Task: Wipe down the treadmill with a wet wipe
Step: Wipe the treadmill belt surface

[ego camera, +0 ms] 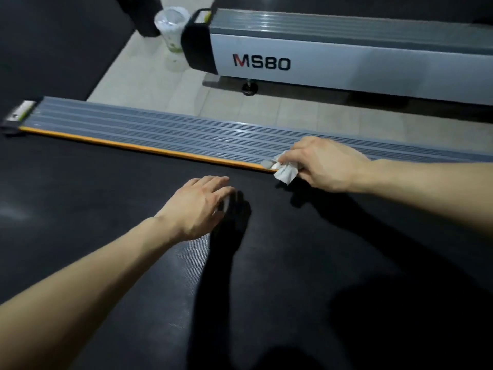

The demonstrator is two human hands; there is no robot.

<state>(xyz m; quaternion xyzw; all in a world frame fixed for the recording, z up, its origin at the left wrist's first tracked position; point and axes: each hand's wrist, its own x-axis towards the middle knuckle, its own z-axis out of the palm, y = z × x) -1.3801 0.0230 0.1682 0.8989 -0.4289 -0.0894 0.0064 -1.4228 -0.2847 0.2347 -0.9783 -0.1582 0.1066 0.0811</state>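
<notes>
So from where I'm watching, the right hand (328, 164) has the wet wipe (286, 172) bunched up in its grip, thumb and fingers curled tight around the crumpled white wad. The wipe is pressed down right on the orange strip (133, 147) where the grey ribbed side rail (160, 121) meets the black treadmill belt (80, 209), a bit to the 3 o'clock side of the view's centre. From the left hand it sits at roughly 2 o'clock, near but not touching.

The left hand (197, 206) lies palm down on the belt just below centre. Its fingers are fairly straight and a little spread, grip relaxed with nothing clearly in it. There's a small pale patch by its fingertips, and honestly I can't tell what that is. Both forearms are bare and throw dark shadows on the belt toward 5 o'clock.

The rail runs from its end cap (20, 114) at 10 o'clock across to the 3 o'clock edge. Beyond it is a strip of pale tiled floor (160, 84), and at 1 o'clock there's a second treadmill (360, 60) marked MS80, standing on a black levelling foot (249, 88). Around 11 o'clock, on the 9 o'clock side of that machine's end, a whitish round canister (172, 30) sits on the floor, too blurry to read.
</notes>
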